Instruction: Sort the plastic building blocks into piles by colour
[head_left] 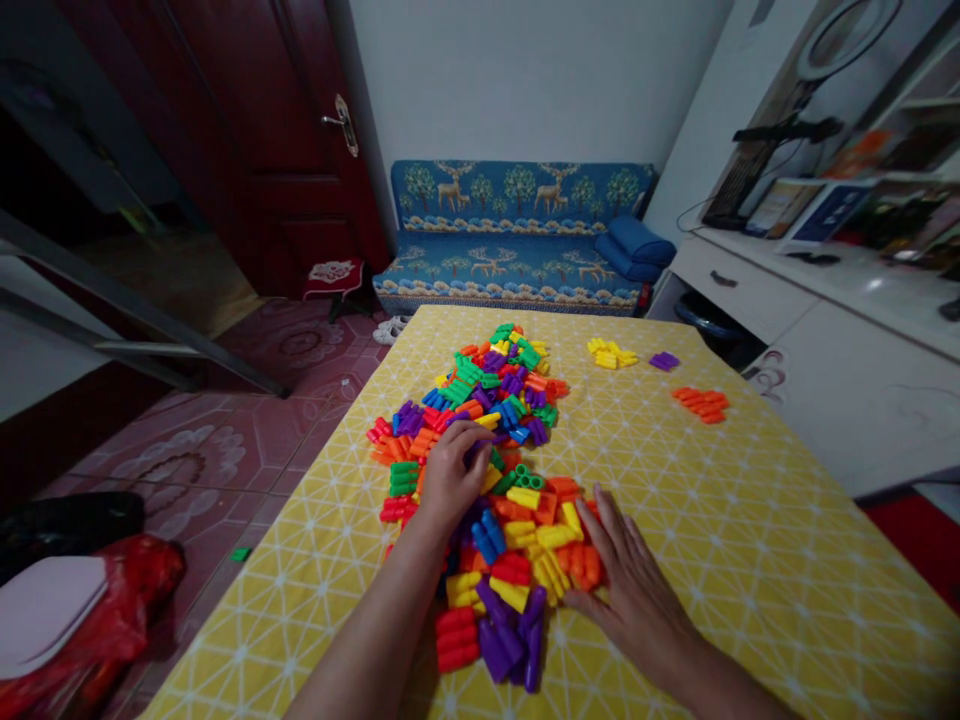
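Observation:
A long pile of plastic building blocks [517, 505], bullet-shaped tubes joined in rows, runs down the table in red, orange, yellow, green, blue and purple. My left hand [454, 470] reaches into its middle with fingers curled down. Something purple shows between thumb and fingers, but I cannot make out what they grip. Along the pile's right edge lies my right hand [630, 565], fingers stretched out and apart, close to an orange block [581, 565] and a yellow block [551, 570]. Purple blocks [510, 640] and a red block [456, 640] sit at the near end.
Apart from the pile, yellow blocks [611, 353], a purple block [664, 361] and orange blocks [701, 404] lie on the yellow tablecloth [750, 540]. A green block [241, 554] is on the floor. A blue sofa [517, 250] stands behind the table, a white cabinet [847, 390] to the right.

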